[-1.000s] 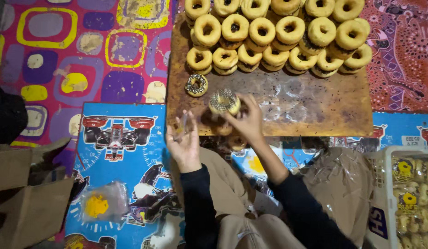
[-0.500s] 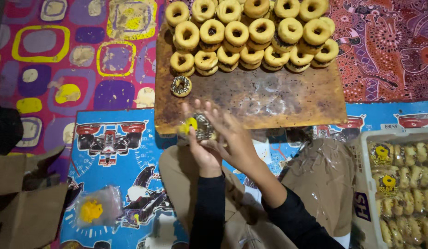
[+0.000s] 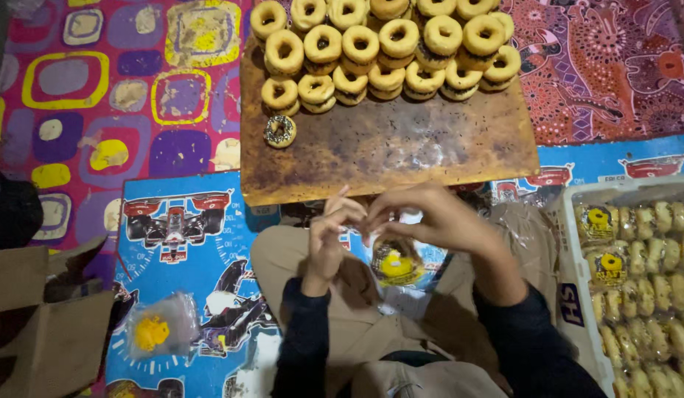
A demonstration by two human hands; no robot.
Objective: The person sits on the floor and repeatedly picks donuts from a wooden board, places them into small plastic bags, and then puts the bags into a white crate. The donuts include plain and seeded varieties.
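Over my lap, my left hand (image 3: 326, 237) and my right hand (image 3: 439, 220) meet at the top of a clear plastic bag (image 3: 393, 263). The bag hangs below my fingers and holds a doughnut behind a yellow label. Both hands pinch its mouth. Just beyond them lies a brown wooden board (image 3: 401, 151). A pile of ring doughnuts (image 3: 386, 40) covers its far half. One dark sprinkled doughnut (image 3: 280, 131) lies apart near the board's left edge.
A white tray (image 3: 570, 258) at the right holds several bagged doughnuts. A small heap of clear bags with yellow labels (image 3: 155, 330) lies on the blue printed mat at lower left. A cardboard box (image 3: 40, 324) stands at the far left. Patterned cloths cover the floor.
My hands have come back from the board's near edge to my lap. The doughnut they carried now hangs in the clear bag between them.
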